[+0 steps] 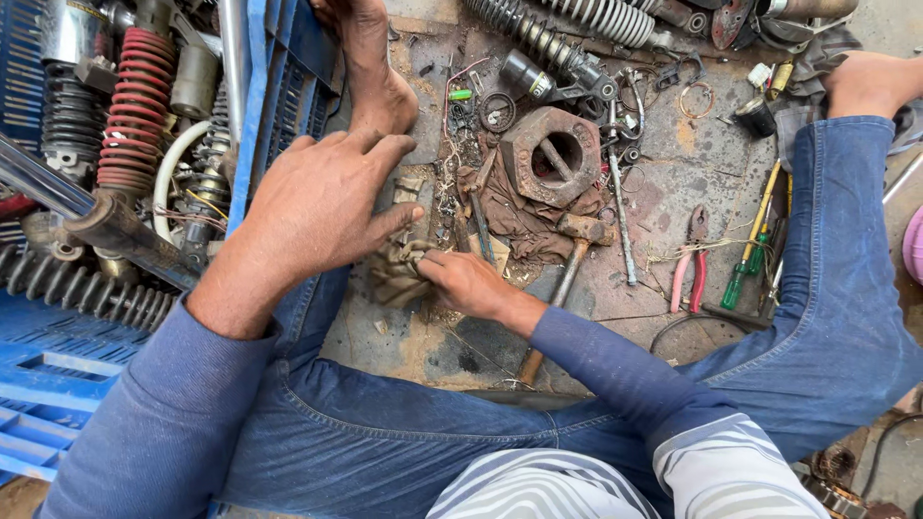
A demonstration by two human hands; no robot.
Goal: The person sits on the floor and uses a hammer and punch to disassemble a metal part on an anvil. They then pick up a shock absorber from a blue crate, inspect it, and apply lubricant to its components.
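The person sits on a stained, greasy concrete floor (692, 154), legs in blue jeans spread round a litter of parts. The left hand (312, 207) hovers with fingers spread, holding nothing, just above a dirty rag (399, 269). The right hand (466, 282) pinches that rag, which lies on the floor between the knees. Beside it rests a hammer (567, 255), and past that a rusty hexagonal block (550, 154) on brown cloth. Pink-handled pliers (690, 269) and a green screwdriver (742, 274) lie near the right leg. Coil springs, one red (135, 106), crowd blue crates (58, 375) on the left.
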